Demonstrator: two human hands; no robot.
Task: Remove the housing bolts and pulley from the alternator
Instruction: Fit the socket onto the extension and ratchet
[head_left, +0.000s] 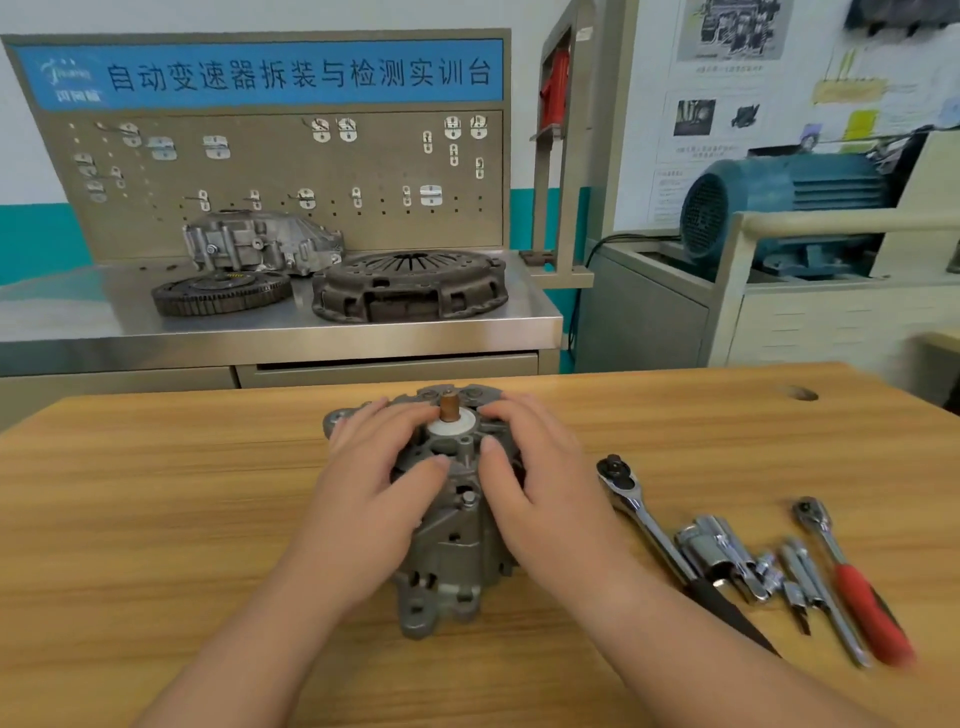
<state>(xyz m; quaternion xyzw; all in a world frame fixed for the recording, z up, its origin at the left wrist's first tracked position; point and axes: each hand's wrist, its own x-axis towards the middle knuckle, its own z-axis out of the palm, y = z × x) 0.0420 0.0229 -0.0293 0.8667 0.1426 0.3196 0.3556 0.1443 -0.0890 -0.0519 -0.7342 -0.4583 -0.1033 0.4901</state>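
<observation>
The grey cast alternator (451, 551) stands upright on the wooden table (156, 493), its copper-coloured shaft end (448, 409) and a white ring (451, 427) facing up. A housing bolt head (468, 501) shows on the near face. My left hand (366, 488) grips the alternator's upper left side, fingers curled over the top. My right hand (540, 483) grips the upper right side the same way. The pulley is hidden from view.
To the right lie a chrome ratchet with a black handle (631, 501), several sockets and extensions (727, 556), and a red-handled ratchet (852, 582). Behind the table a steel bench (78, 332) carries a flywheel (221, 293), a clutch cover (410, 286) and a housing (260, 241).
</observation>
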